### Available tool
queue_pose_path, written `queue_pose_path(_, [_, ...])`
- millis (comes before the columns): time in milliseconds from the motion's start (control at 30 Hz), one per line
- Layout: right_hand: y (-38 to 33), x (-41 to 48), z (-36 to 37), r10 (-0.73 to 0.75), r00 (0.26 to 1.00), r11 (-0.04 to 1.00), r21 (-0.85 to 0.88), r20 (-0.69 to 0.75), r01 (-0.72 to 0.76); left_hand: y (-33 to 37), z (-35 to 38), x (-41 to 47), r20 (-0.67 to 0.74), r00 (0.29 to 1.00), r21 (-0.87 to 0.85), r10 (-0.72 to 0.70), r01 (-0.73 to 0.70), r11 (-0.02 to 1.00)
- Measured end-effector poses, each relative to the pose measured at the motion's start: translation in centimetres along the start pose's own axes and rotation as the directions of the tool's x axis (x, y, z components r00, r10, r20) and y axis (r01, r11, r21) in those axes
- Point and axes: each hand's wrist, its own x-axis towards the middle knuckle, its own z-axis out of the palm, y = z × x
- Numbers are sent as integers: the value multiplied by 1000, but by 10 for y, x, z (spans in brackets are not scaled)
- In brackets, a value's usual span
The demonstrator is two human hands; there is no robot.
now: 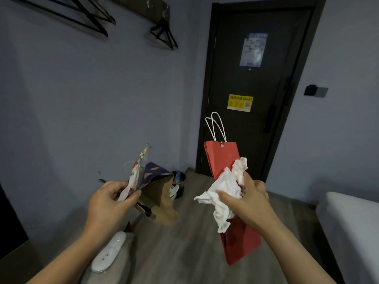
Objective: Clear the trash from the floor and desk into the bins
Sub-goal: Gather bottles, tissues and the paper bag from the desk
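Fingers of left hand (108,201) pinch paper bag (158,199), half-hiding a likely bin (180,177); right hand (252,203) grips tissue (225,187), red bag (221,158).

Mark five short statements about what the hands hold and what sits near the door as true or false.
1. The right hand holds crumpled white tissue together with a red paper bag. True.
2. The left hand is empty. False: it grips a brown paper bag and some wrappers.
3. The door stands open. False: it is closed.
4. A small bin stands on the floor by the wall, left of the door. True.
5. The red paper bag has black handles. False: its handles are white.
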Motion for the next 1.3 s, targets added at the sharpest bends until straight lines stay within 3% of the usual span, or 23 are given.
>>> queue_pose_path(500, [8,227,105,91,995,994,-61,45,-88,-131,111,198,57,993,-41,-102,104,994])
queue_pose_path(667, [6,288,142,141,987,986,-98,82,-133,-174,141,256,111,980,52,-164,159,986])
queue_pose_path(900, [28,378,184,162,977,980,-139,137,-143,-214,192,314,99,985,140,-140,126,982])
queue_pose_path(1300, [73,579,226,163,954,986,-78,250,-148,-246,312,435,143,967,252,-210,169,953])
